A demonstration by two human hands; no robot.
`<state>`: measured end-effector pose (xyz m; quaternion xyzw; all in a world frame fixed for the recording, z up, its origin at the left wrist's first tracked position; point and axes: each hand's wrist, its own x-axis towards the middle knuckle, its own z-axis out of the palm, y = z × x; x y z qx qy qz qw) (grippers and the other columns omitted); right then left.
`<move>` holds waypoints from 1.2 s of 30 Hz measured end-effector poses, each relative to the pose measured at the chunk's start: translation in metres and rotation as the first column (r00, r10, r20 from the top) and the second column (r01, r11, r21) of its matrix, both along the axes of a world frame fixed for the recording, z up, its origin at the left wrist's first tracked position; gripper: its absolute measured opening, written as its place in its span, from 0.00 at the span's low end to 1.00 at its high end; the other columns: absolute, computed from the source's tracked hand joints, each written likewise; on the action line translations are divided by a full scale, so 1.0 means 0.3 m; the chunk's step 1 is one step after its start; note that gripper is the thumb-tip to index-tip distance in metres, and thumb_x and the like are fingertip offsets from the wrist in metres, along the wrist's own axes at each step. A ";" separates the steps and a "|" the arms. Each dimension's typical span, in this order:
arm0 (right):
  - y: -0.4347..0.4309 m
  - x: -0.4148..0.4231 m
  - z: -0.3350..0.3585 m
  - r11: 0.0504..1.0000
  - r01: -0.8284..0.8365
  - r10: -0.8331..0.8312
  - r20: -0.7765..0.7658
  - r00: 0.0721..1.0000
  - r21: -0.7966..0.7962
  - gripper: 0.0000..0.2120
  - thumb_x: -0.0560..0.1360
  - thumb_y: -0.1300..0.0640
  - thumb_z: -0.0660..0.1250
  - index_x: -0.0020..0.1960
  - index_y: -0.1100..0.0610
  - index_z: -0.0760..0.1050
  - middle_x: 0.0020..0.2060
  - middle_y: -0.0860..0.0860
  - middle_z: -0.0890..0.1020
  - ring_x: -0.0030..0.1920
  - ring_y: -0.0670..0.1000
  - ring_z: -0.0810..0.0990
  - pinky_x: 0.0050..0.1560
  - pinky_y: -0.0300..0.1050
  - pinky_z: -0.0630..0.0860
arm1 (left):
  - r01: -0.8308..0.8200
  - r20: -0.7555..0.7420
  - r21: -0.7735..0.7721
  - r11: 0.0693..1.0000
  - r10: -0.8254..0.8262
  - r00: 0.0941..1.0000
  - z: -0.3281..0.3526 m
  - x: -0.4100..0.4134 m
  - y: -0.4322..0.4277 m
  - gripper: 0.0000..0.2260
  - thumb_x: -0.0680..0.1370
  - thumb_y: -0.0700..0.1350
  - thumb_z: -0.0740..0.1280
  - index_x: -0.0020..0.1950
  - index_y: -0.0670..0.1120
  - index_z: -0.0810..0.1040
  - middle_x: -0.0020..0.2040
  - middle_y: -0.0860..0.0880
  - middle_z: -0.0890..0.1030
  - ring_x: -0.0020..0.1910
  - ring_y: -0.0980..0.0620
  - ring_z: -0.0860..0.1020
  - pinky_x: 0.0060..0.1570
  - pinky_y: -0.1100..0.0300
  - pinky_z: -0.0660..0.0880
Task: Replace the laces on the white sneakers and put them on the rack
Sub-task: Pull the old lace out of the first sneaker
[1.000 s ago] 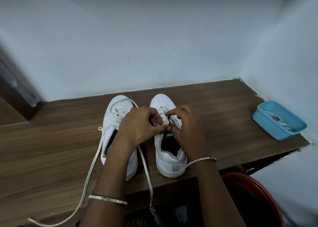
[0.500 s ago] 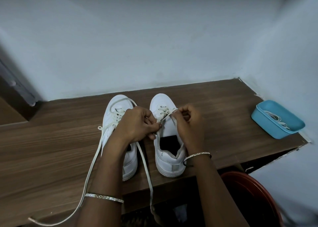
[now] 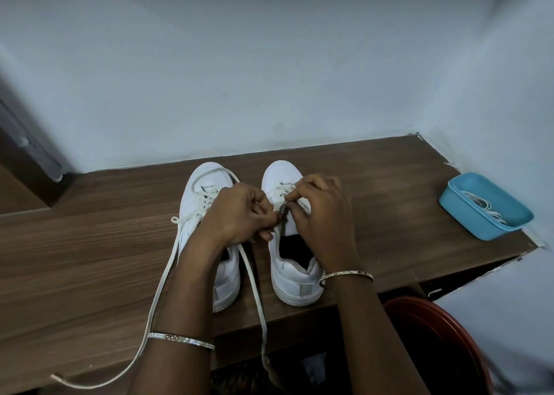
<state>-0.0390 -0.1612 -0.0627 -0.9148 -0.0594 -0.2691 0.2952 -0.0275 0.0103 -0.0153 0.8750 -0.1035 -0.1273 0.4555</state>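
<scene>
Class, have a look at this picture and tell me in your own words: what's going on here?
A person is lacing white sneakers on a wooden shelf. Their left hand and right hand both pinch the lace at the eyelets of the right-side sneaker. The other sneaker is partly laced, its long lace trailing off the shelf's front edge. A blue tub holds more laces.

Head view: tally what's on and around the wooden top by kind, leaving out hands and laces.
White sneakers: 2
Blue tub: 1
Bangles: 2
Red basin: 1
Total: 6
</scene>
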 end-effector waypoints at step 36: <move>-0.054 -0.011 0.066 0.619 0.283 -0.284 -0.127 0.950 0.733 0.03 0.72 0.55 0.72 0.42 0.48 0.81 0.40 0.46 0.85 0.41 0.45 0.82 0.44 0.47 0.79 | 0.015 -0.015 -0.064 0.998 -0.016 1.000 -0.019 0.016 0.005 0.08 0.75 0.43 0.75 0.39 0.42 0.82 0.31 0.47 0.85 0.33 0.49 0.85 0.32 0.60 0.79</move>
